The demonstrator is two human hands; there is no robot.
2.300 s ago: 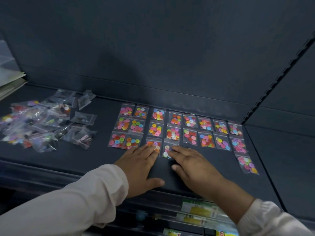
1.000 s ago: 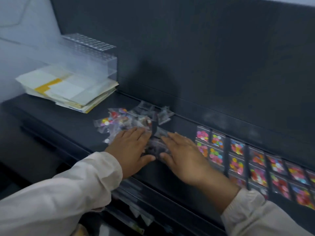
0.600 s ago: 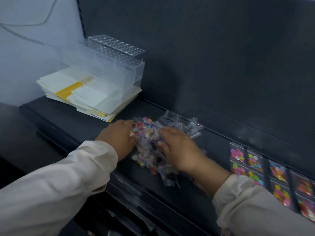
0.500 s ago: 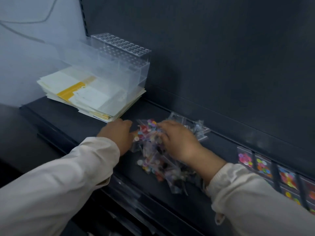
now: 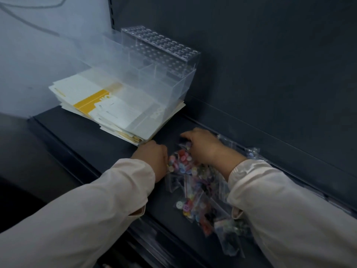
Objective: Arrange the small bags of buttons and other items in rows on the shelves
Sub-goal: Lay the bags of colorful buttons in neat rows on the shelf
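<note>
Shifted leftward onto the bag pile (image 5: 183, 167), the right hand (image 5: 204, 147) grips its top; the left hand (image 5: 152, 157) touches its side, grasp unclear.

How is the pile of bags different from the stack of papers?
The pile of bags is jumbled; the stack of papers lies flat. The bags are clear with colourful buttons inside; the papers are pale with a yellow band. The left hand and right hand touch the bags; a clear box sits on the papers. Both rest on the shelf.
</note>
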